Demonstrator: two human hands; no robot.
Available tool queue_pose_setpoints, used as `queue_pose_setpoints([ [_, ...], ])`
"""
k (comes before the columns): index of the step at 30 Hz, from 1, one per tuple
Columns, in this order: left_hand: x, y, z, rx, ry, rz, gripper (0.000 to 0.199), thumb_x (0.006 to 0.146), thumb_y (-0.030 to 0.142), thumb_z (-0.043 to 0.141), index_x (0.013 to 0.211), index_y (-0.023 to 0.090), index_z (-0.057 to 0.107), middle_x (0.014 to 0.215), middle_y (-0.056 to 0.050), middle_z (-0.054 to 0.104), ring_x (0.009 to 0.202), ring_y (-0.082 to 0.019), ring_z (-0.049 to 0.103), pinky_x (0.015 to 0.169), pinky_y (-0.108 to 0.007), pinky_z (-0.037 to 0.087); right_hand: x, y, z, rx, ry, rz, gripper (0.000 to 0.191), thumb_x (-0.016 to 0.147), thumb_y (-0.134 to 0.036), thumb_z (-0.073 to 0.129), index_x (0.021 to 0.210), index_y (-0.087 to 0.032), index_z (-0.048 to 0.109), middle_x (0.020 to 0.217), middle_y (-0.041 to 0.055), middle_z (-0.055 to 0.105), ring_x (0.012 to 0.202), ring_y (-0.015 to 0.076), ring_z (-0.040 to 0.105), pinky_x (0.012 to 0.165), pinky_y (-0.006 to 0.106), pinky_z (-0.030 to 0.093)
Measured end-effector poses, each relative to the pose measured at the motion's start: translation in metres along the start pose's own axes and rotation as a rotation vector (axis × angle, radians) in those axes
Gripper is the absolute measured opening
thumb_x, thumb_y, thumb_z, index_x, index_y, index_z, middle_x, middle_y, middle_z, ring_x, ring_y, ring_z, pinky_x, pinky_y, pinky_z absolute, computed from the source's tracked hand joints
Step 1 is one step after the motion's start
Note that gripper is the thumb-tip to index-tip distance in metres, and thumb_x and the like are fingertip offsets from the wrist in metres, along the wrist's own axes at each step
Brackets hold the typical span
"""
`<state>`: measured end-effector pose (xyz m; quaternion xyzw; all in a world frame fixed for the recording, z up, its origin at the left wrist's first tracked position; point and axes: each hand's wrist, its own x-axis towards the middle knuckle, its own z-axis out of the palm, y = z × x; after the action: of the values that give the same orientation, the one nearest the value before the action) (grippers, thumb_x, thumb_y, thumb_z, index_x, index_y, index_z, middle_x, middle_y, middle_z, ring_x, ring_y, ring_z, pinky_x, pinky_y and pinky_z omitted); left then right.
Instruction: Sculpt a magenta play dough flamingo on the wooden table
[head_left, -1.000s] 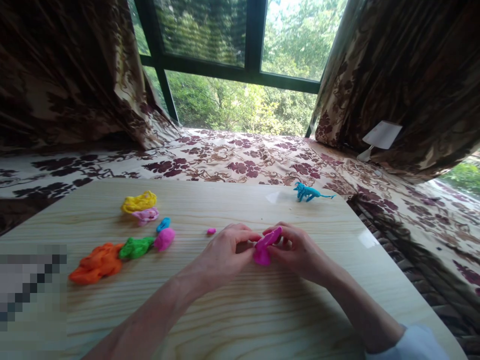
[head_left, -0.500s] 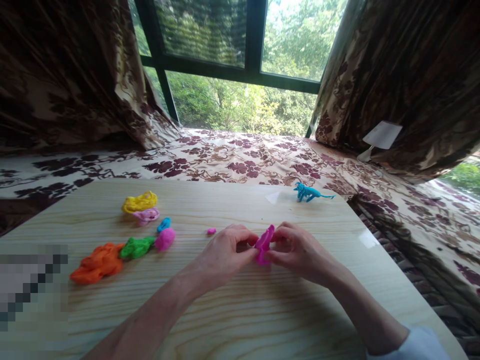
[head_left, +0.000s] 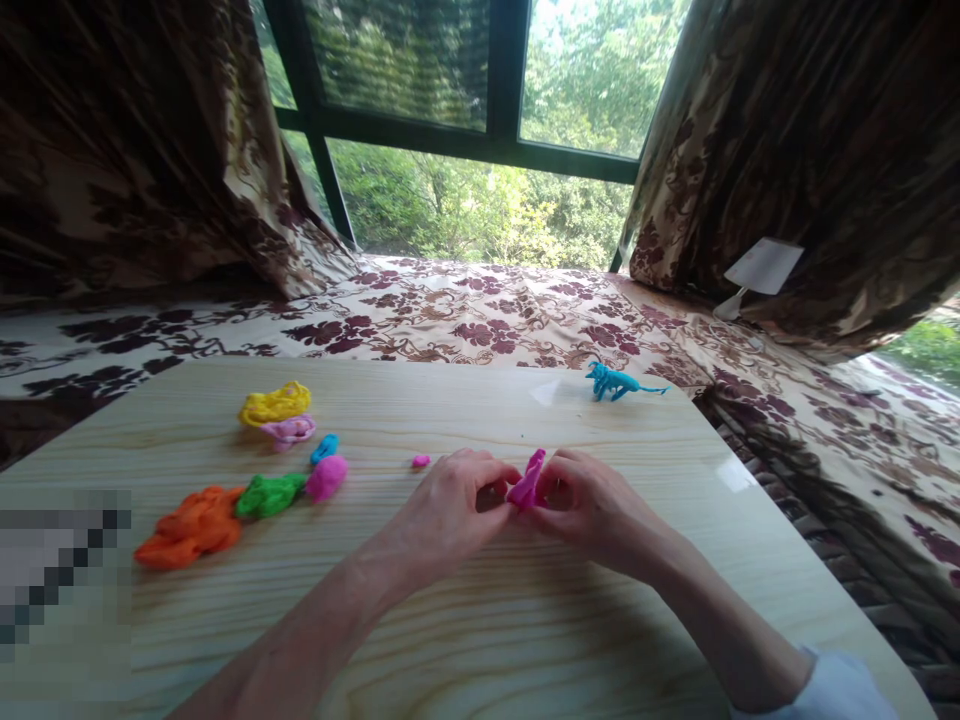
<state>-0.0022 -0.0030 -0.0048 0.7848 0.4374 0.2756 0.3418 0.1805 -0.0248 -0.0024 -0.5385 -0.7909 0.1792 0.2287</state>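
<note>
A magenta piece of modelling clay [head_left: 529, 480] stands tilted between my two hands, just above the wooden table. My left hand [head_left: 466, 500] pinches its left side with thumb and fingers. From the other side, my right hand [head_left: 592, 503] pinches it too, the fingertips of both hands close together at its lower part. A small magenta bit of clay [head_left: 421, 461] lies on the table just left of my left hand. The lower end of the held piece is partly hidden by the fingers.
At left on the table [head_left: 450, 640] lie lumps of clay: orange [head_left: 191, 528], green [head_left: 270, 495], pink [head_left: 327, 478], blue [head_left: 325, 448], pale pink [head_left: 289, 431] and yellow [head_left: 275, 404]. A blue clay animal figure [head_left: 616, 381] stands near the far right edge. Beyond is a small white lamp [head_left: 763, 266].
My fingers have shifted slightly around the magenta clay, and my right fingertips have closed in nearer to my left ones. Less of the clay's lower end shows. The other clay lies unchanged.
</note>
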Motion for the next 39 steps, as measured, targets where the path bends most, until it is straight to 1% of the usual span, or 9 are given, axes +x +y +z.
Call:
queue_pose_setpoints([
  [4, -0.001, -0.003, 0.001, 0.096, -0.013, 0.043, 0.019, 0.074, 0.023, 0.05, 0.084, 0.02, 0.065, 0.079, -0.002, 0.062, 0.081, -0.015, 0.054, 0.074, -0.024, 0.041, 0.0, 0.001, 0.0, 0.001, -0.013, 0.026, 0.017, 0.071, -0.036, 0.061, 0.073, -0.019, 0.061, 0.069, 0.0002, 0.055, 0.064, 0.0118, 0.048, 0.055, 0.022, 0.034],
  [9, 0.001, -0.004, -0.002, 0.118, -0.065, 0.067, 0.024, 0.075, 0.021, 0.047, 0.09, 0.023, 0.066, 0.075, 0.0, 0.062, 0.078, -0.014, 0.053, 0.071, -0.023, 0.04, -0.001, 0.002, 0.001, 0.001, -0.023, 0.036, 0.017, 0.072, -0.036, 0.059, 0.072, -0.019, 0.06, 0.07, 0.0002, 0.056, 0.064, 0.0116, 0.048, 0.056, 0.021, 0.033],
  [13, 0.004, -0.005, -0.005, 0.121, -0.091, 0.091, 0.024, 0.076, 0.02, 0.047, 0.089, 0.024, 0.067, 0.073, 0.002, 0.062, 0.077, -0.014, 0.053, 0.072, -0.023, 0.039, -0.001, 0.002, 0.001, 0.008, -0.025, 0.035, 0.018, 0.073, -0.036, 0.058, 0.07, -0.018, 0.06, 0.069, 0.0002, 0.055, 0.063, 0.0113, 0.048, 0.055, 0.021, 0.032],
  [22, 0.0, -0.003, -0.008, 0.013, -0.044, -0.013, 0.022, 0.072, 0.028, 0.053, 0.087, 0.02, 0.067, 0.077, -0.001, 0.064, 0.076, -0.015, 0.056, 0.067, -0.023, 0.042, 0.0, -0.001, -0.002, 0.057, -0.034, 0.04, 0.018, 0.073, -0.036, 0.059, 0.071, -0.018, 0.061, 0.07, 0.001, 0.057, 0.062, 0.011, 0.048, 0.054, 0.021, 0.033],
  [28, 0.005, -0.012, -0.006, 0.033, -0.103, 0.051, 0.02, 0.075, 0.024, 0.05, 0.085, 0.021, 0.068, 0.077, -0.001, 0.062, 0.079, -0.014, 0.055, 0.071, -0.023, 0.042, 0.0, 0.001, 0.0, 0.035, -0.049, 0.037, 0.019, 0.073, -0.037, 0.058, 0.071, -0.018, 0.061, 0.069, 0.0006, 0.055, 0.062, 0.011, 0.047, 0.054, 0.021, 0.032],
  [31, 0.007, -0.016, -0.006, 0.046, -0.104, 0.086, 0.021, 0.075, 0.025, 0.051, 0.086, 0.022, 0.068, 0.076, -0.001, 0.062, 0.079, -0.014, 0.054, 0.073, -0.023, 0.041, 0.0, 0.002, 0.001, 0.029, -0.049, 0.04, 0.02, 0.073, -0.037, 0.058, 0.07, -0.018, 0.061, 0.069, 0.0006, 0.055, 0.062, 0.011, 0.047, 0.054, 0.021, 0.032],
  [33, 0.007, -0.015, -0.007, 0.032, -0.09, 0.072, 0.021, 0.075, 0.027, 0.052, 0.086, 0.021, 0.068, 0.077, -0.001, 0.062, 0.079, -0.014, 0.055, 0.072, -0.023, 0.041, 0.0, 0.001, 0.001, 0.027, -0.041, 0.047, 0.02, 0.073, -0.038, 0.058, 0.07, -0.018, 0.061, 0.069, 0.0007, 0.056, 0.062, 0.0109, 0.047, 0.054, 0.021, 0.032],
  [37, 0.002, -0.011, -0.006, -0.022, -0.06, -0.015, 0.025, 0.073, 0.033, 0.054, 0.091, 0.019, 0.066, 0.081, -0.002, 0.063, 0.077, -0.015, 0.055, 0.067, -0.023, 0.043, -0.001, 0.0, 0.001, 0.038, -0.019, 0.054, 0.02, 0.073, -0.038, 0.059, 0.073, -0.018, 0.062, 0.071, 0.001, 0.057, 0.062, 0.011, 0.048, 0.054, 0.021, 0.032],
  [39, 0.001, -0.009, -0.005, -0.033, -0.043, -0.023, 0.025, 0.074, 0.034, 0.053, 0.091, 0.019, 0.065, 0.081, -0.002, 0.063, 0.076, -0.014, 0.055, 0.067, -0.023, 0.043, -0.002, 0.001, -0.001, 0.061, -0.041, 0.051, 0.021, 0.073, -0.039, 0.058, 0.074, -0.018, 0.062, 0.07, 0.0003, 0.057, 0.062, 0.0108, 0.048, 0.054, 0.021, 0.032],
])
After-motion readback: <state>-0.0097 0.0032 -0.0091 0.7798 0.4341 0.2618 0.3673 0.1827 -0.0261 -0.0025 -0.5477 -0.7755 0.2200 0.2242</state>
